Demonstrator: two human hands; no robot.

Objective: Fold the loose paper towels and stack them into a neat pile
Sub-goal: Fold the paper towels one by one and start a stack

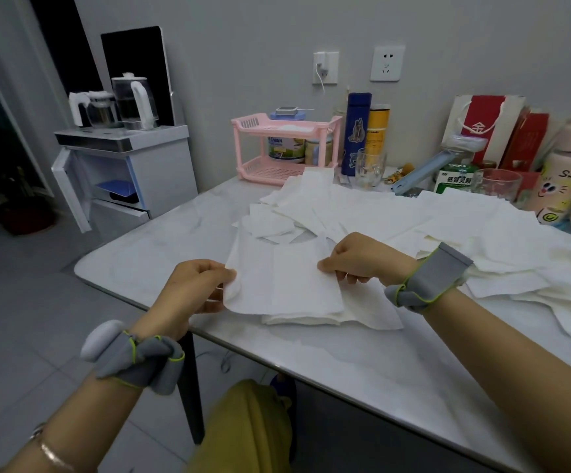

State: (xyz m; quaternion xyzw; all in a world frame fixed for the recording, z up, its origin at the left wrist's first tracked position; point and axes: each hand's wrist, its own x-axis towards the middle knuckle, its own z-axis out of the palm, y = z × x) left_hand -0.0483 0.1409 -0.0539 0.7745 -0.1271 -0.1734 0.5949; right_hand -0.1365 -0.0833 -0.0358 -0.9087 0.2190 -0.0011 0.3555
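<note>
While both hands (pixel 277 274) pinch its side edges, one paper towel (pixel 284 278) hovers — table edge (pixel 134 295) near.

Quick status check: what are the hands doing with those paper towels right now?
Hands: left hand and right hand both pinch one paper towel, over the small pile. More loose towels spread behind. Nothing blocking.
</note>
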